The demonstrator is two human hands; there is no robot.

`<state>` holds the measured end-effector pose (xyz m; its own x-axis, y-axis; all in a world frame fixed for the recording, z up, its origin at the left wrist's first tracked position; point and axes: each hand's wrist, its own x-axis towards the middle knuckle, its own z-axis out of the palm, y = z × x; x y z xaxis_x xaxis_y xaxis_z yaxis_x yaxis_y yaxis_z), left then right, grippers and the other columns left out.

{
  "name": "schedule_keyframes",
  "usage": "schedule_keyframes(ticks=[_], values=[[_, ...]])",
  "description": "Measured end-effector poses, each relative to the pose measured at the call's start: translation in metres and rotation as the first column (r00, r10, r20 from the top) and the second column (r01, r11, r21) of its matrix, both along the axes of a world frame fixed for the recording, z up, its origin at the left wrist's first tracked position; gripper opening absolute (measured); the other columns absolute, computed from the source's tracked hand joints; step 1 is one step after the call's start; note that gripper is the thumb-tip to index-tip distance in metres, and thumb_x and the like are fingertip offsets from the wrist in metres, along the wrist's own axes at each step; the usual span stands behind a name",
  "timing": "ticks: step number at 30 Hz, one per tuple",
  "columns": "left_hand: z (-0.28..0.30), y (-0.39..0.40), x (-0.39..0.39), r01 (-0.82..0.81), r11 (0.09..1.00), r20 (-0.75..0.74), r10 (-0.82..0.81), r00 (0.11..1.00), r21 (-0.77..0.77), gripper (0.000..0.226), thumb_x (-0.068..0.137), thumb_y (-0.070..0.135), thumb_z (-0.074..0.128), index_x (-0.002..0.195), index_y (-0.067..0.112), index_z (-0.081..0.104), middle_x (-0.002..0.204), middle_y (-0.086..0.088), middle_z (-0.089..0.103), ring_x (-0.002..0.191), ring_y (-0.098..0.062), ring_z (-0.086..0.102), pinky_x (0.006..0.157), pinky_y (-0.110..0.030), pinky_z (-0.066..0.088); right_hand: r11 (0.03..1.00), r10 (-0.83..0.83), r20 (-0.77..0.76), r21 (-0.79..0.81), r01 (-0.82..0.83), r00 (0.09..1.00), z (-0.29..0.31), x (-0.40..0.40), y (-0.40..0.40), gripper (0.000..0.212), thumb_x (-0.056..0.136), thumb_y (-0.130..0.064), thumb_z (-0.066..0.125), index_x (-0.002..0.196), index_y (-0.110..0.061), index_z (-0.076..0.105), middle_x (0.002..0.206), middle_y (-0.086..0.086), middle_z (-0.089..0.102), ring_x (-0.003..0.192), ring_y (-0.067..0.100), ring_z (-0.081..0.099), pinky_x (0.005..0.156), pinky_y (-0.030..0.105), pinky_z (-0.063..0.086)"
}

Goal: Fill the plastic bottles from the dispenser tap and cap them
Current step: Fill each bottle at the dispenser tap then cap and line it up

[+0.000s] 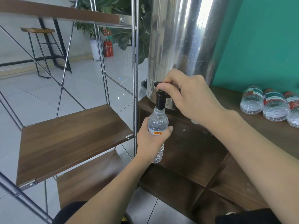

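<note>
You are filling: your left hand (151, 136) is wrapping its fingers around the clear plastic bottle (157, 125) under the black tap (161, 99) of the shiny steel dispenser (182, 46), while your right hand (186, 96) is pinching the tap's lever. Next, I think, let go of the lever and cap it.

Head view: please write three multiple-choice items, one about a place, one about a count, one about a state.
1. Where is the mouth of the held bottle?
A. Under the tap spout
B. On the shelf
C. On the floor

2. How many bottles lie on the cabinet top?
A. One
B. Three
C. Six

3. The held bottle is
A. capped
B. uncapped
C. crushed

Key: 1 A, the bottle in the left hand meets the tap, which the right hand holds. 2 B, three lying bottles show. 3 B, its neck is open.
</note>
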<state>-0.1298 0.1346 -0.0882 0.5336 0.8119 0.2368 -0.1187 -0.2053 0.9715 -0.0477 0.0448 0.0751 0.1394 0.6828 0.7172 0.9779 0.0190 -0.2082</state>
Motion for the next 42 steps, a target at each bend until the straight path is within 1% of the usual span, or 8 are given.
schedule_keyframes(ticks=[10, 16, 20, 22, 28, 32, 36, 42], values=[[0.001, 0.0, 0.0, 0.006, 1.0, -0.006, -0.006, 1.0, 0.019, 0.055, 0.076, 0.038, 0.089, 0.12, 0.026, 0.059, 0.105, 0.007, 0.07, 0.097, -0.014, 0.07, 0.091, -0.036, 0.06, 0.999, -0.035, -0.031, -0.013, 0.035, 0.999, 0.002, -0.001, 0.002, 0.027, 0.103, -0.039, 0.056, 0.099, -0.013, 0.062, 0.072, 0.0, 0.067, 0.062, 0.014, 0.06, 0.061, 0.038, 0.05], [0.0, -0.001, 0.0, 0.013, 1.0, -0.013, -0.013, 1.0, 0.009, 0.053, 0.075, 0.039, 0.089, 0.117, 0.026, 0.059, 0.103, 0.007, 0.07, 0.096, -0.015, 0.07, 0.092, -0.04, 0.06, 0.998, -0.057, -0.231, -0.026, 0.052, 0.971, 0.007, 0.008, 0.01, 0.021, 0.104, -0.038, 0.054, 0.1, -0.022, 0.067, 0.084, 0.002, 0.075, 0.077, 0.019, 0.07, 0.077, 0.045, 0.057], [0.001, -0.001, -0.001, 0.012, 1.0, -0.019, -0.012, 1.0, 0.007, 0.052, 0.076, 0.038, 0.088, 0.118, 0.027, 0.059, 0.105, 0.007, 0.07, 0.098, -0.013, 0.07, 0.094, -0.04, 0.059, 1.0, -0.028, -0.276, 0.007, 0.031, 0.961, -0.001, 0.008, -0.001, 0.028, 0.105, -0.038, 0.052, 0.119, -0.021, 0.069, 0.099, -0.015, 0.072, 0.093, -0.007, 0.067, 0.083, 0.012, 0.051], [0.001, -0.001, -0.002, 0.017, 1.0, -0.02, -0.017, 1.0, -0.003, 0.053, 0.076, 0.039, 0.088, 0.119, 0.027, 0.059, 0.106, 0.007, 0.07, 0.099, -0.014, 0.07, 0.095, -0.041, 0.059, 0.996, -0.036, -0.295, 0.066, 0.058, 0.955, -0.008, 0.012, -0.013, 0.026, 0.103, -0.035, 0.057, 0.118, -0.018, 0.071, 0.099, -0.015, 0.073, 0.096, -0.01, 0.066, 0.085, 0.006, 0.047], [0.003, -0.002, -0.003, 0.03, 1.0, -0.039, -0.03, 0.999, 0.003, 0.055, 0.075, 0.041, 0.088, 0.119, 0.028, 0.059, 0.107, 0.008, 0.07, 0.099, -0.014, 0.07, 0.095, -0.041, 0.059, 0.93, -0.36, -0.219, -0.015, 0.366, 0.907, -0.046, 0.036, -0.048, 0.03, 0.099, -0.049, 0.056, 0.103, -0.023, 0.072, 0.085, -0.013, 0.068, 0.08, 0.004, 0.062, 0.073, 0.017, 0.046], [0.003, -0.006, -0.004, 0.028, 1.0, -0.033, -0.028, 0.999, 0.01, 0.047, 0.076, 0.036, 0.089, 0.113, 0.03, 0.06, 0.101, 0.01, 0.071, 0.095, -0.01, 0.07, 0.092, -0.037, 0.059, 0.846, -0.532, -0.199, -0.174, 0.505, 0.823, -0.078, 0.049, -0.058, 0.05, 0.09, -0.066, 0.058, 0.111, -0.021, 0.07, 0.096, -0.005, 0.063, 0.093, 0.015, 0.058, 0.081, 0.035, 0.05], [0.002, -0.008, -0.005, 0.022, 1.0, -0.031, -0.022, 0.999, 0.008, 0.049, 0.077, 0.037, 0.089, 0.116, 0.028, 0.061, 0.104, 0.008, 0.072, 0.097, -0.013, 0.071, 0.092, -0.036, 0.059, 0.833, -0.541, -0.21, -0.27, 0.483, 0.814, -0.093, 0.052, -0.062, 0.056, 0.084, -0.07, 0.062, 0.115, -0.023, 0.068, 0.102, -0.005, 0.063, 0.101, 0.016, 0.056, 0.089, 0.041, 0.051], [0.0, -0.01, -0.008, -0.001, 1.0, -0.027, 0.001, 1.0, -0.011, 0.05, 0.077, 0.034, 0.089, 0.118, 0.025, 0.061, 0.105, 0.006, 0.072, 0.097, -0.014, 0.071, 0.092, -0.037, 0.06, 0.887, -0.448, -0.291, -0.26, 0.381, 0.845, -0.091, 0.056, -0.063, 0.035, 0.087, -0.049, 0.073, 0.11, -0.023, 0.072, 0.098, -0.009, 0.062, 0.092, 0.011, 0.058, 0.083, 0.029, 0.049]])
